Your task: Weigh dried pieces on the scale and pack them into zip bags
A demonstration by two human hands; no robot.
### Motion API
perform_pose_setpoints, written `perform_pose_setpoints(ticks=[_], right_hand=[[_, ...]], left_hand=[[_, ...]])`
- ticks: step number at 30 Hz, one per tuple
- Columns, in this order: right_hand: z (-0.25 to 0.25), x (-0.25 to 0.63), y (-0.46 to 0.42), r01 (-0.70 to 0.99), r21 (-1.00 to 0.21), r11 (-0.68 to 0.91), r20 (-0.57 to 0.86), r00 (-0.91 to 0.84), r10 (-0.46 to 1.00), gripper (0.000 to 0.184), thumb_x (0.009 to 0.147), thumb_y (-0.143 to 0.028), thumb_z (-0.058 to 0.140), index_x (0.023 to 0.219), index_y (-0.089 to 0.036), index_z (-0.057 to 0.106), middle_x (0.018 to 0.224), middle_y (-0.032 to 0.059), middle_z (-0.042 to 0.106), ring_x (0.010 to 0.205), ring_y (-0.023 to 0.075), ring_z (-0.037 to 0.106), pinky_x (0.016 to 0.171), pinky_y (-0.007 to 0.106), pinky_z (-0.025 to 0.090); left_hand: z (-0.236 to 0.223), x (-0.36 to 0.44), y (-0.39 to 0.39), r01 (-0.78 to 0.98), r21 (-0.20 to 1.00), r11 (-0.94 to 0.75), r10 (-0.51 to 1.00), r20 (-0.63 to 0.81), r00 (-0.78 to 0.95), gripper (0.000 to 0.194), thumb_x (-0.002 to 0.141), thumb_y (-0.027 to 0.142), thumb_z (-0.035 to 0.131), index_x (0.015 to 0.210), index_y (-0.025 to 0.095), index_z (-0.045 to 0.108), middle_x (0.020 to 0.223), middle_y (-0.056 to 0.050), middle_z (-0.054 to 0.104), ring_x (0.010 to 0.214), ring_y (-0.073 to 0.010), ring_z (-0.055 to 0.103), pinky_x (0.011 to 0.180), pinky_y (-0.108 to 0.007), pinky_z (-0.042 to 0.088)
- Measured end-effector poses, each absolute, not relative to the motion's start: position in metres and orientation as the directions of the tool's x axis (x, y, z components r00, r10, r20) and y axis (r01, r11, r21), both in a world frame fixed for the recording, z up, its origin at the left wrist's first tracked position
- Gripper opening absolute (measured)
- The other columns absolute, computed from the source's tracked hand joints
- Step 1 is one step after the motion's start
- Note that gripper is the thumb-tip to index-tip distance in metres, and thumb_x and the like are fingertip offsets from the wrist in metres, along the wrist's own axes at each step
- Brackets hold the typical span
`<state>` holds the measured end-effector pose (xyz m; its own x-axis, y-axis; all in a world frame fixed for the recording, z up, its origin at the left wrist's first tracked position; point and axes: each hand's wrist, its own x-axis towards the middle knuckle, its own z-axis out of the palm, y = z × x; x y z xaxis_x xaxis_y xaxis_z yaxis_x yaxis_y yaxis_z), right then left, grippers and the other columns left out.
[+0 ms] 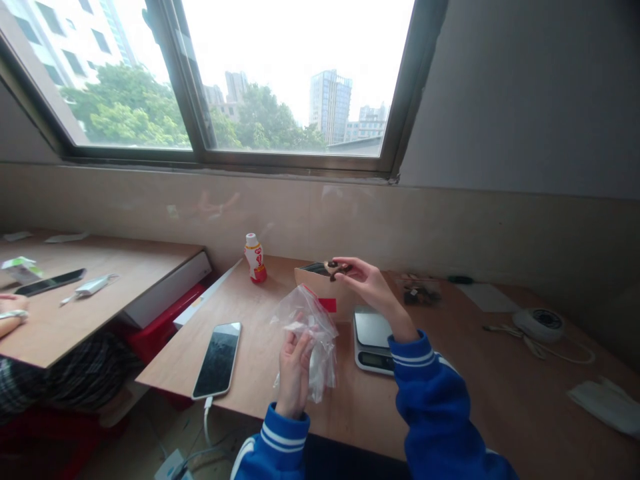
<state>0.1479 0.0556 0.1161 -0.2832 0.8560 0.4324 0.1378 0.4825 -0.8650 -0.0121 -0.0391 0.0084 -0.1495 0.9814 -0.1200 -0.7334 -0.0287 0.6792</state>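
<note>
Clear plastic bag point(306, 341) bunched in left hand point(294, 375), fingers point(301, 348) curled narrow around it, above plywood desk point(500, 387). Right hand point(370, 285) pinches small dark-brown piece point(336, 269) between thumb and fingertips, over kraft card point(320, 288), just behind digital scale point(373, 340). More dark pieces point(419, 295) lie on desk, right of scale

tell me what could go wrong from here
The small dark piece is pinched only at the fingertips of the right hand, so it could slip and drop onto the desk or the digital scale below. The clear plastic bag is bunched in the left hand, which might make its opening hard to find or let it snag on something nearby.
</note>
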Motion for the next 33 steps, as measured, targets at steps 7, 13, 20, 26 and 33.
perform_pose_setpoints(ticks=[7,13,20,26,33], right_hand=[[0.113,0.139,0.078,0.534,-0.538,0.652,0.547,-0.367,0.752,0.024,0.087,-0.027,0.056,0.11,-0.023,0.064,0.102,0.0078,0.061,0.103,0.0221,0.054,0.093,0.039,0.044],[0.101,0.144,0.071,0.753,-0.345,0.561,0.514,-0.349,0.784,0.035,0.092,-0.037,0.047,0.125,-0.03,0.056,0.136,0.0115,0.044,0.125,0.0307,0.041,0.104,0.055,0.03],[0.085,0.126,0.028,0.491,-0.641,0.59,0.592,-0.173,0.787,0.034,0.095,-0.043,0.039,0.114,-0.023,0.059,0.118,0.0106,0.054,0.114,0.0236,0.052,0.098,0.039,0.042],[0.033,0.11,0.013,0.226,-0.959,0.174,0.131,-0.192,0.973,0.05,0.081,-0.058,0.058,0.106,-0.015,0.061,0.103,0.0124,0.068,0.092,0.0254,0.064,0.078,0.037,0.051],[0.019,0.121,0.033,0.186,-0.957,0.222,0.228,0.014,0.974,0.04,0.078,-0.057,0.06,0.077,-0.017,0.064,0.074,0.0069,0.069,0.069,0.0219,0.062,0.063,0.032,0.047]], left_hand=[[-0.027,-0.036,-0.049,-0.677,0.721,0.149,0.888,-0.399,-0.229,0.03,0.073,0.01,0.071,0.1,0.017,0.06,0.1,-0.006,0.069,0.085,-0.0157,0.069,0.08,-0.025,0.053],[-0.036,-0.042,-0.048,-0.593,0.787,0.173,0.874,-0.401,-0.276,0.046,0.069,0.011,0.074,0.108,0.018,0.051,0.095,-0.007,0.067,0.075,-0.0192,0.071,0.071,-0.029,0.056],[-0.019,-0.042,-0.053,-0.564,0.816,0.123,0.917,-0.311,-0.249,0.051,0.065,0.02,0.079,0.111,0.015,0.057,0.105,-0.012,0.068,0.08,-0.022,0.07,0.071,-0.031,0.055],[0.005,-0.037,-0.064,-0.488,0.869,0.084,0.972,-0.18,-0.153,0.059,0.066,0.032,0.078,0.118,0.016,0.056,0.105,-0.012,0.069,0.079,-0.023,0.07,0.063,-0.029,0.056],[-0.002,-0.057,-0.073,-0.47,0.873,0.132,0.965,-0.221,-0.141,0.057,0.067,0.035,0.076,0.115,0.016,0.052,0.097,-0.013,0.071,0.065,-0.0185,0.068,0.056,-0.027,0.053]])
